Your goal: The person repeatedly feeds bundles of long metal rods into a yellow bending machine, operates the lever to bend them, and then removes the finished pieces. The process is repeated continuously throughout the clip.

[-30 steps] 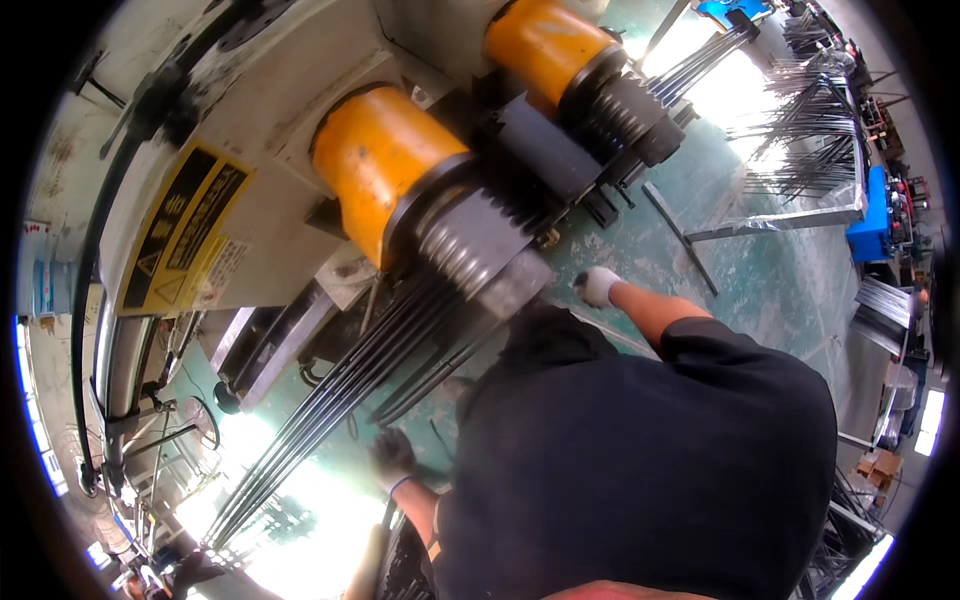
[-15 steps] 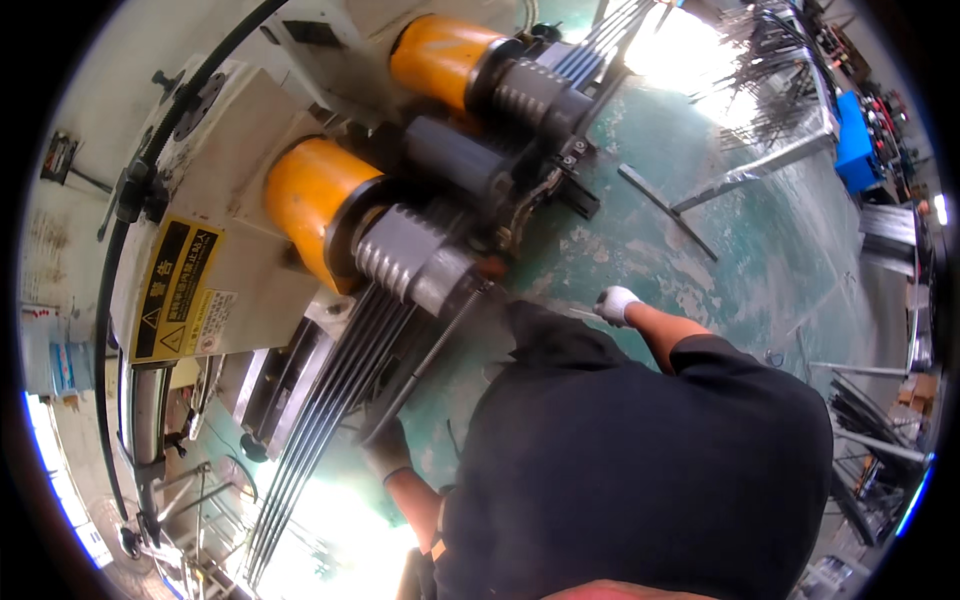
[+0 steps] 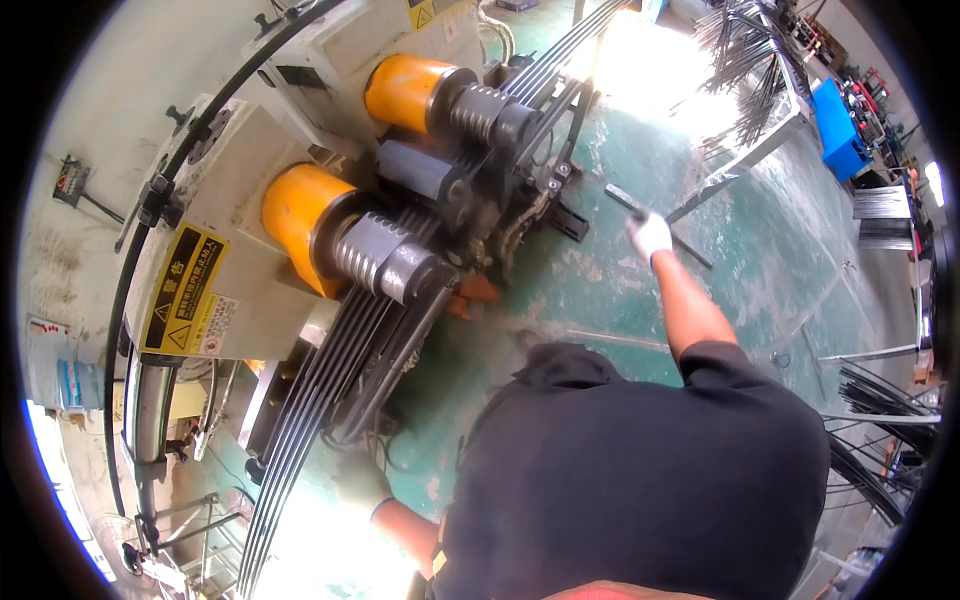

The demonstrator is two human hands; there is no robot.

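Observation:
My right hand (image 3: 650, 233), in a white glove, is held out to the right at the end of a bare forearm. It overlaps a flat steel bar (image 3: 692, 252) lying on the floor; I cannot tell whether they touch. Motion smears its fingers. Low on the left, my gloved left hand (image 3: 362, 482) is blurred against bright floor, just below the lower end of a slanting dark rod (image 3: 385, 372) beside the machine. Its grip cannot be made out. Several long parallel black bars (image 3: 318, 400) run through the machine under ribbed grey rollers (image 3: 375, 255).
The machine's orange cylinders (image 3: 310, 215) and black hose (image 3: 118, 300) fill the left. An orange-brown object (image 3: 472, 296) sits below the front roller. A metal rack (image 3: 745, 160) with thin dark rods and a blue box (image 3: 840, 135) stand far right; more rods (image 3: 870, 470) lie lower right.
My right hand has moved up and to the right, toward the floor bar. My left hand has dropped away from the end of a ribbed rod beside the machine. The view has shifted slightly.

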